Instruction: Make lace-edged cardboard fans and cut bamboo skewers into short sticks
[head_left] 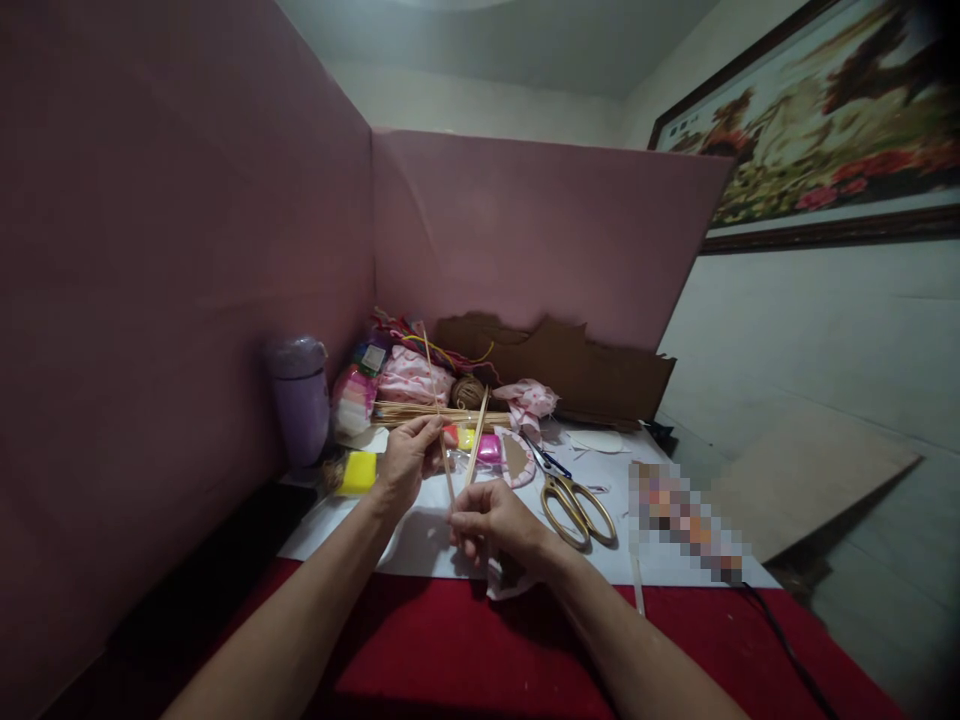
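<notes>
My left hand is closed in a pinch on a thin wooden stick that slants up and back over the craft pile. My right hand is closed round the lower end of a second thin stick, and the two sticks cross in a narrow V between my hands. Both hands hover over a white sheet laid on the red tablecloth. A small piece of pink patterned fabric shows under my right wrist.
Gold-handled scissors lie right of my right hand. Behind are a bundle of sticks, a twine ball, pink cloth, coloured clay blocks, a purple cup, brown cardboard and a pink board screen.
</notes>
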